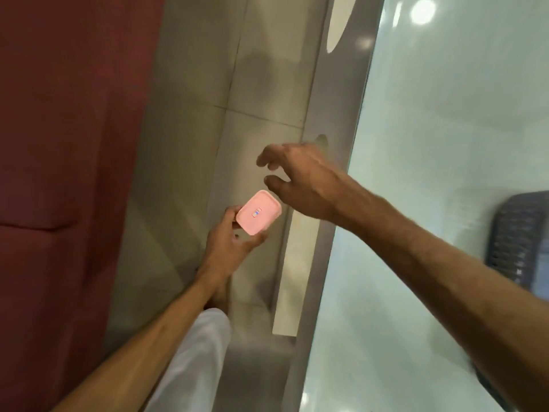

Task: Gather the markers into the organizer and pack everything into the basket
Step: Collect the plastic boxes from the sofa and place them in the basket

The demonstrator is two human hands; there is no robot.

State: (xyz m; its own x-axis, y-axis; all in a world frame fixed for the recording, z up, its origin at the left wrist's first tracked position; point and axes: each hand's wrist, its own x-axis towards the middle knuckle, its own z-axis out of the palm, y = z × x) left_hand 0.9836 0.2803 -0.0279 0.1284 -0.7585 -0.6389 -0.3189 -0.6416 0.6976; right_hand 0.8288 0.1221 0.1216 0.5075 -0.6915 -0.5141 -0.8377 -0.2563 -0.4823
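Observation:
My left hand (230,239) holds a small pink rectangular organizer (258,213) over the floor, beside the table's edge; its flat underside with a small sticker faces me. Just above and to the right of it, my right hand (300,179) hovers with fingers spread and nothing in it. A dark blue woven basket (518,245) sits on the glass table at the right edge of the view, partly cut off. No markers are visible.
A glass-topped table (445,144) with a grey frame fills the right half. Beige floor tiles (208,84) run down the middle. A dark red sofa (68,144) stands at the left. My white trouser leg (196,358) shows at the bottom.

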